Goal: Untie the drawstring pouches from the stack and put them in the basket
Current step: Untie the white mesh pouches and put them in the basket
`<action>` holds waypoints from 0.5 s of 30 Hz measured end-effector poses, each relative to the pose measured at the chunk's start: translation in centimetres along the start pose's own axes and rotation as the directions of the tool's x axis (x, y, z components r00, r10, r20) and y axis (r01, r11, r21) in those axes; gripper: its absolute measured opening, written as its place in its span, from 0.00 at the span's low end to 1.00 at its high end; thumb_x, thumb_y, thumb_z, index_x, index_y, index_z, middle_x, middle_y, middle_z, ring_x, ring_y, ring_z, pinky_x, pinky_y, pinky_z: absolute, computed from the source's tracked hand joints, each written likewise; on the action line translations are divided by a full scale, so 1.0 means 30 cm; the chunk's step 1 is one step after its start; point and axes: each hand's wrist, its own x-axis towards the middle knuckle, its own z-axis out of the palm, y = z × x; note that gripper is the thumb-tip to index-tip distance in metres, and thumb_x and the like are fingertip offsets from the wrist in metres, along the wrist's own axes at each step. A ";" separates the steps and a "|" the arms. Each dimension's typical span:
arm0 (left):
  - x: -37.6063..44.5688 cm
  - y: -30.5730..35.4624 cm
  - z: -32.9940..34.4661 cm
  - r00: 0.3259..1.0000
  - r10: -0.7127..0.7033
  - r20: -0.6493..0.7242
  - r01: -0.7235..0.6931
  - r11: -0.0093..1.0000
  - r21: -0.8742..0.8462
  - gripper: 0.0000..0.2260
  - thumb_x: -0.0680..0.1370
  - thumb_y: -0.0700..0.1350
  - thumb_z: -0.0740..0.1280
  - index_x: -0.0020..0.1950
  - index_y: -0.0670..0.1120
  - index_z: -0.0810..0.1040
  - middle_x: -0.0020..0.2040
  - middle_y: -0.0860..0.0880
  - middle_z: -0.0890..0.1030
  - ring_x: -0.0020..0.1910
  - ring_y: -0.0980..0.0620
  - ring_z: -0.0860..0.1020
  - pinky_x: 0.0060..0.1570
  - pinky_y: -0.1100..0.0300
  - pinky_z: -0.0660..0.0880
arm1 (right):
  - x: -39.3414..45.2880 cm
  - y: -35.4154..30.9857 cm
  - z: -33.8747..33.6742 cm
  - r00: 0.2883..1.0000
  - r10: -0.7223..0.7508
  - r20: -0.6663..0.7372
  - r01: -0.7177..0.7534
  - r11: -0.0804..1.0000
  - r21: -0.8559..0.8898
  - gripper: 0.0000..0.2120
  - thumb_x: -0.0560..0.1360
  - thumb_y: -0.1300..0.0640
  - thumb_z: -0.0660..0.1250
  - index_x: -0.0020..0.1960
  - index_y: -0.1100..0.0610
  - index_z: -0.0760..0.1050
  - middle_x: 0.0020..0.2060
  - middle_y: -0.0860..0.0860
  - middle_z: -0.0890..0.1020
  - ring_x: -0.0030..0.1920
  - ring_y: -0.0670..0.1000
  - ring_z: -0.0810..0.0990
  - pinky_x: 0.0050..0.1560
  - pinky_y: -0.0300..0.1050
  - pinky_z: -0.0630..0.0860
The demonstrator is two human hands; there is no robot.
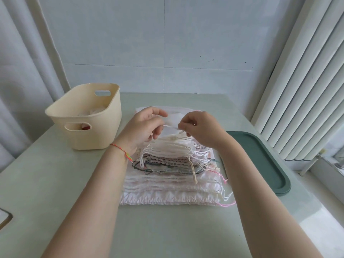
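Pinching a white drawstring from both ends: left hand and right hand, fingers curled, cord taut between them, just above the stack. Stack of pouches sits mid-table, loose strings hanging off its near and right sides. Basket, cream, far left of stack, near left hand; some pale cloth and something red inside, can't tell more. Green tray right of stack, close under right forearm. Thread bracelet on left wrist. Table pale green, smooth; white object at its left edge, cut off. Tiled wall behind, curtain left, vertical blinds right. Open table in front of stack, between the forearms.
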 end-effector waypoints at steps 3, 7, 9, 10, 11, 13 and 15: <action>0.002 -0.005 -0.005 1.000 0.013 0.009 -0.013 1.000 -0.008 0.12 0.75 0.35 0.61 0.55 0.46 0.78 0.30 0.49 0.74 0.29 0.53 0.69 0.25 0.63 0.59 | -0.008 -0.007 0.003 0.999 -0.048 0.017 0.047 0.997 0.063 0.04 0.76 0.51 0.69 0.49 0.50 0.78 0.30 0.49 0.77 0.25 0.42 0.68 0.29 0.35 0.65; 0.002 0.005 0.014 0.997 0.041 0.059 -0.039 0.999 -0.036 0.11 0.77 0.34 0.61 0.54 0.46 0.76 0.30 0.50 0.76 0.30 0.54 0.70 0.25 0.65 0.59 | -0.019 -0.034 0.049 0.993 -0.093 0.078 0.089 0.994 0.056 0.05 0.76 0.48 0.69 0.51 0.47 0.77 0.24 0.46 0.68 0.24 0.44 0.64 0.27 0.33 0.60; 0.004 0.003 0.018 0.998 0.029 0.058 -0.028 0.999 -0.016 0.10 0.77 0.35 0.63 0.54 0.46 0.76 0.29 0.51 0.76 0.29 0.54 0.70 0.25 0.65 0.60 | -0.009 -0.037 0.053 0.997 -0.071 0.026 0.070 0.997 0.023 0.05 0.77 0.50 0.68 0.45 0.50 0.78 0.24 0.46 0.68 0.23 0.44 0.64 0.28 0.36 0.60; 0.005 -0.001 0.016 0.998 0.019 0.055 -0.018 1.000 -0.002 0.08 0.77 0.36 0.64 0.54 0.46 0.77 0.29 0.51 0.76 0.29 0.55 0.71 0.26 0.65 0.61 | -0.005 -0.036 0.046 0.999 -0.045 -0.012 0.045 0.997 0.056 0.06 0.78 0.52 0.67 0.44 0.51 0.79 0.24 0.46 0.70 0.22 0.43 0.64 0.29 0.37 0.61; 0.007 -0.007 0.013 0.999 0.004 0.052 -0.004 1.000 0.012 0.07 0.78 0.37 0.65 0.53 0.46 0.78 0.28 0.51 0.75 0.29 0.55 0.71 0.26 0.64 0.61 | -0.003 -0.033 0.033 0.998 -0.017 -0.063 0.024 0.993 0.118 0.06 0.78 0.54 0.66 0.43 0.52 0.80 0.24 0.47 0.71 0.21 0.43 0.65 0.28 0.37 0.62; 0.008 -0.020 0.008 0.997 -0.034 0.073 0.032 0.999 0.029 0.04 0.78 0.39 0.66 0.50 0.45 0.80 0.30 0.50 0.76 0.31 0.56 0.72 0.28 0.63 0.61 | -0.004 -0.032 0.003 0.980 0.022 -0.200 0.033 0.963 0.267 0.08 0.78 0.58 0.65 0.43 0.54 0.81 0.24 0.49 0.71 0.22 0.44 0.65 0.27 0.37 0.63; 0.007 -0.032 0.013 0.991 -0.055 0.125 0.055 0.998 0.008 0.06 0.79 0.40 0.66 0.46 0.44 0.82 0.33 0.49 0.79 0.34 0.57 0.75 0.29 0.63 0.62 | -0.004 -0.031 -0.009 0.946 0.032 -0.323 0.086 0.936 0.343 0.09 0.78 0.59 0.66 0.40 0.54 0.81 0.24 0.52 0.70 0.26 0.49 0.66 0.29 0.40 0.62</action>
